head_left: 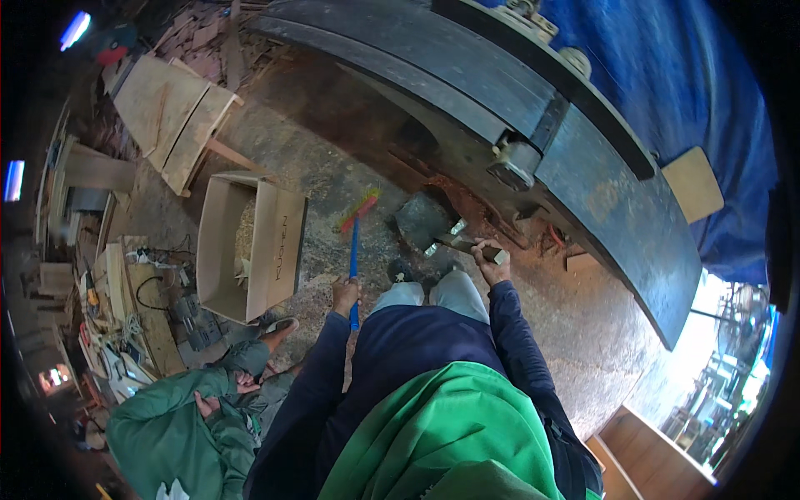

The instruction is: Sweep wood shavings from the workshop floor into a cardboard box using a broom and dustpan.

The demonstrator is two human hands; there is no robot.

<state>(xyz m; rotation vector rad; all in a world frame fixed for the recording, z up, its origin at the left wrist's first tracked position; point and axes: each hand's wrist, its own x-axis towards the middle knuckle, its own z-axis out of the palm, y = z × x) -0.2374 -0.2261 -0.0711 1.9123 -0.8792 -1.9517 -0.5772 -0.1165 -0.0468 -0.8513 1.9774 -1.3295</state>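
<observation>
My left hand (345, 294) is closed round the blue handle of a broom (355, 250). Its red and yellow-green bristle head points away from me, over the floor. With my right hand (493, 265) I grip the wooden handle of a dustpan (427, 218), a dark, square metal pan with shiny bits at its near edge. The pan is low in front of my feet, beneath the edge of a machine table; whether it touches the floor I cannot tell. Left of the broom stands an open cardboard box (279, 254) with wood shavings inside.
A long dark metal machine table (617, 200) curves across the front and right. Reddish sawdust (475, 204) lies under it. A low wooden table (171, 117) stands far left. Wood offcuts and tools (125, 292) crowd the left side, where a person in green (179, 425) sits close by.
</observation>
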